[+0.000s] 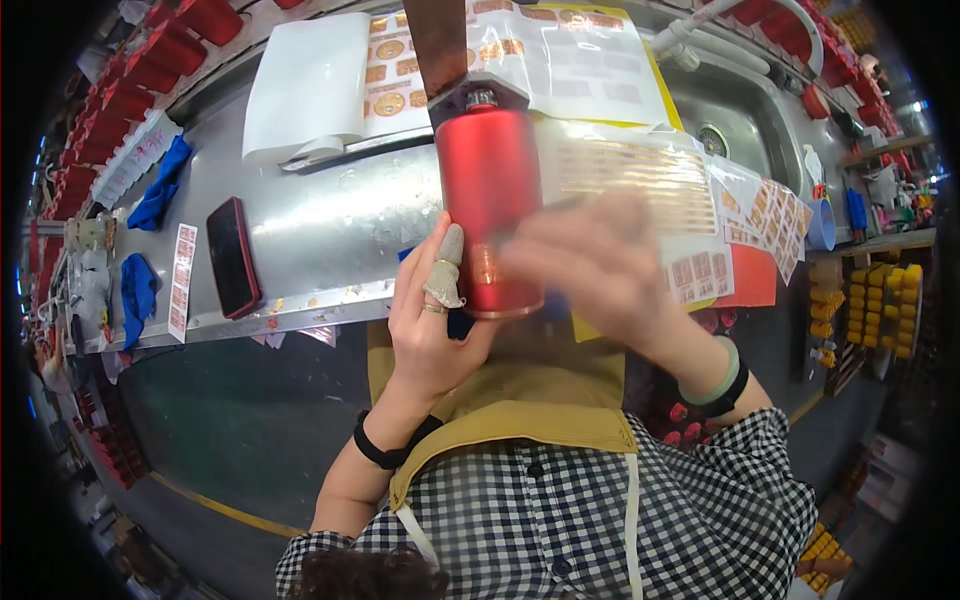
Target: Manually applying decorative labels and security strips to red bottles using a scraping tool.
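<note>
A glossy red bottle [488, 165] lies with its narrow neck against a metal bracket [440, 45] at the far side. Near its close end is a small gold sticker [486, 266]. My left hand [425, 315] is closed around the bottle's near left side, with pale cloth covers on a finger. My right hand [610, 265] is smeared by motion beside the sticker, its fingers toward the bottle; whether they touch it or hold anything cannot be made out.
Sheets of gold stickers [390, 75] lie behind the bottle, and more sheets [765, 215] to the right. A steel sink [740, 100] is at the far right. A phone [232, 258], a sticker strip [182, 285] and blue cloths [160, 190] lie left. Red bottles [165, 55] line the back.
</note>
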Motion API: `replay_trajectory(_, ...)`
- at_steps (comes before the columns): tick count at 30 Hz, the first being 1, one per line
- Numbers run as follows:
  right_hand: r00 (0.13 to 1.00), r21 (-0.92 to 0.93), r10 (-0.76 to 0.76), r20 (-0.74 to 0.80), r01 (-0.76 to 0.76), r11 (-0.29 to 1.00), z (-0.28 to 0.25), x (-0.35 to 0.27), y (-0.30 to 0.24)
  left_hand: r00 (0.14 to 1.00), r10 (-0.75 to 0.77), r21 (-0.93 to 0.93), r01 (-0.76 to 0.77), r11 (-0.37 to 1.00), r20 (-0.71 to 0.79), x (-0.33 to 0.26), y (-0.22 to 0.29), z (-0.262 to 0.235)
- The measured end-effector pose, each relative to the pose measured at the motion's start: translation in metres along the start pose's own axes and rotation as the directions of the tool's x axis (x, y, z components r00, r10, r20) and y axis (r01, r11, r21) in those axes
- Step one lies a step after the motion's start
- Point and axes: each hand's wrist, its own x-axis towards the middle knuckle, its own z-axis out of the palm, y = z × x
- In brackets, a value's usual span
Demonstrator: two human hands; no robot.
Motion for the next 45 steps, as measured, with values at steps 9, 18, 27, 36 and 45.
replay_trajectory(9, 0.936, 0.164, 0.305, -0.174, -0.278, 0.946, -0.028, 0.012, 0.002, 0.992, 0.061, 0.219, -0.085, 0.972, 0.114, 0.005, 0.012, -0.009)
replay_trajectory(18, 0.895, 0.172, 0.398, -0.201, -0.367, 0.914, -0.027, 0.005, 0.003, 0.988, -0.147, -0.059, 0.15, 0.987, 0.045, -0.01, 0.005, 0.0)
replay_trajectory(27, 0.763, 0.497, 0.626, -0.16, -0.486, 0.719, -0.013, -0.014, -0.003, 0.956, -0.108, -0.012, 0.116, 0.993, 0.274, -0.017, -0.022, -0.009)
replay_trajectory(36, 0.567, 0.69, 0.799, 0.2, -0.66, 0.296, -0.009, -0.024, -0.016, 0.871, -0.283, -0.22, 0.392, 0.893, 0.403, -0.001, -0.013, -0.023)
replay_trajectory(45, 0.426, 0.606, 0.791, 0.439, -0.791, 0.09, 0.016, -0.034, -0.026, 0.789, -0.421, -0.621, 0.613, 0.488, 0.448, 0.017, -0.002, -0.01)
